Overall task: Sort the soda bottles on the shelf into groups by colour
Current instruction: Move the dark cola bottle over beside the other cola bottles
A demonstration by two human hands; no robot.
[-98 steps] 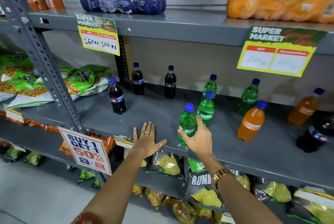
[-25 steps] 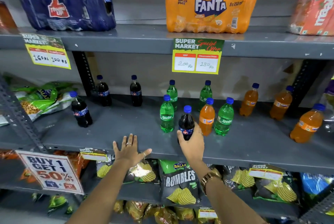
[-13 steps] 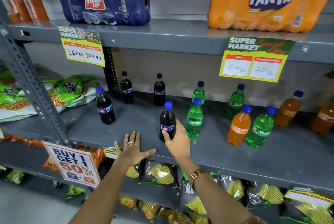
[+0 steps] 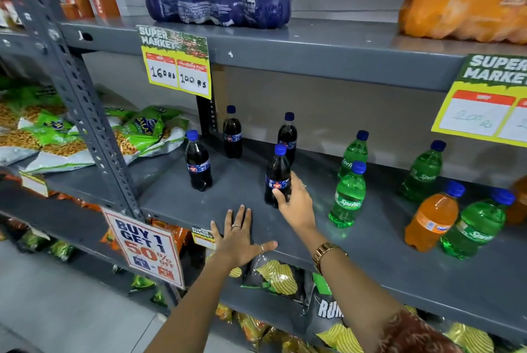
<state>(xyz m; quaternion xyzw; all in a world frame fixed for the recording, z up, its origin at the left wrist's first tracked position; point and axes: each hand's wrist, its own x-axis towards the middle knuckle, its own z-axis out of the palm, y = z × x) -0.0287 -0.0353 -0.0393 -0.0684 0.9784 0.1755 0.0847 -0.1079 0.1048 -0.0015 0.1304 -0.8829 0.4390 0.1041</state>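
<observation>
Four dark cola bottles are gathered at the centre of the frame on the grey shelf [image 4: 370, 253].

The nearest dark bottle [image 4: 277, 178] stands upright on the shelf and is clasped low on its body by the right hand [image 4: 295, 204], thumb and fingers closed around it. The left hand [image 4: 238, 238] is laid flat, fingers spread, on the shelf's front edge. Three other dark bottles [image 4: 198, 163] are seen left and behind. Green bottles [image 4: 348, 195] are placed to the right, and an orange bottle [image 4: 432, 217] just beside a green one at the right edge.
</observation>
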